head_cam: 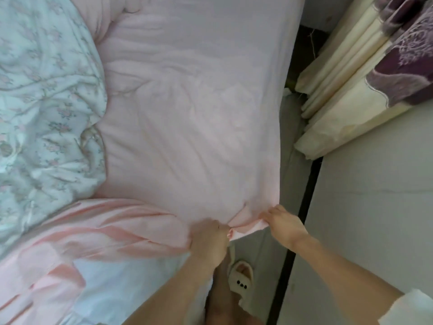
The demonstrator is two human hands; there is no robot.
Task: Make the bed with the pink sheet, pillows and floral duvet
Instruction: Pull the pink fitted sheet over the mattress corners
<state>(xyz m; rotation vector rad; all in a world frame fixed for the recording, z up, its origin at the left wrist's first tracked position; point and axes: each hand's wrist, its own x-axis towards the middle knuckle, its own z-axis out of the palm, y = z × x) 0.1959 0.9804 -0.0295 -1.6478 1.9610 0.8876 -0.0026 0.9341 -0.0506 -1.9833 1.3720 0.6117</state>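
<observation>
The pink sheet (187,113) lies spread over the bed, wrinkled across its middle, and its near right corner hangs at the bed's edge, where I have it bunched. My left hand (210,240) is curled around the gathered fabric at that corner, a closed grip on the sheet. My right hand (284,222) pinches the same corner from the right side, fingers folded over the small flap of cloth, so both grips hold the sheet, close together with only the bunched corner between them.

The floral duvet (44,102) is heaped on the left side of the bed, crumpled, resting on the sheet. A glossier pink pleated fabric (93,235) lies at the near left, just beside my left hand; whether it is a pillow I cannot tell.

On the floor below my hands, my foot sits in a cream slipper (241,275). Cream and purple curtains (365,66) hang at the far right.
</observation>
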